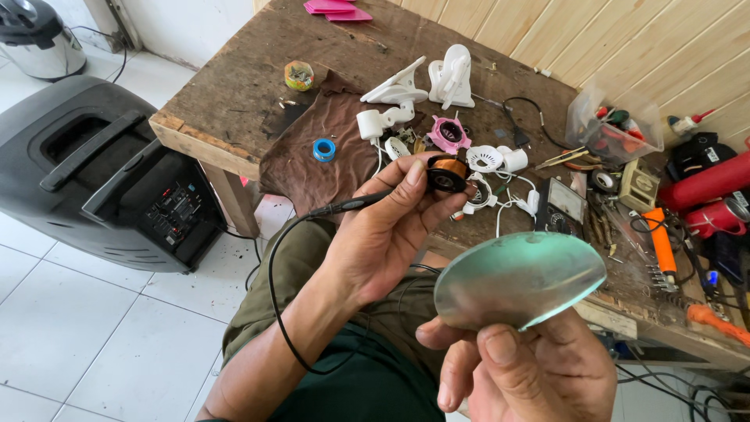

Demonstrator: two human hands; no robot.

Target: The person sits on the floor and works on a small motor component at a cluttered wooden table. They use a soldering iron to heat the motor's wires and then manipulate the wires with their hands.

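With my left hand (375,234) pinching both copper coil (448,173) and black probe (348,205), and my right hand (531,367) thumb-clamping the metal disc (519,280) at five o'clock, I judge the coil could slip free.

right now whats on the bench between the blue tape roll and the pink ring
In the head view, a white plastic fitting on the brown cloth lies between the blue tape roll and the pink ring.

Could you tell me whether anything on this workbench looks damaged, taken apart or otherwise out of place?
Yes: white plastic casing parts lie scattered on the wooden bench, seemingly from a dismantled appliance. The left hand holds its copper-wound coil and a black probe; the right hand holds a round metal disc.
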